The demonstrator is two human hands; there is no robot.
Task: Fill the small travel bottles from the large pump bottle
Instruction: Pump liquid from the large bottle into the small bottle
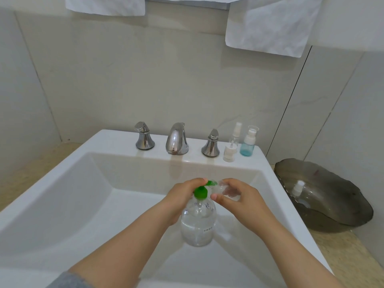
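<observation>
Left hand (182,194) presses the pump bottle (197,223) head; right hand (234,196) grips a small travel bottle (225,189) tilted at the nozzle to catch liquid

Both your forearms reach forward and converge in the middle of the view, wrists close together. Your left hand (182,194) comes in from the lower left, a grey sleeve at the forearm's near end; its fingers curl downward and to the right, fingertips bunched at the top, pressing down. Your right hand (236,194) comes in from the lower right, bare-armed, its back turned up toward you. Its fingers wrap loosely around something small and clear, with the thumb (218,198) stretched left toward your other hand. The two hands sit just beside each other, fingertips nearly meeting, both wrists slightly bent.
</observation>
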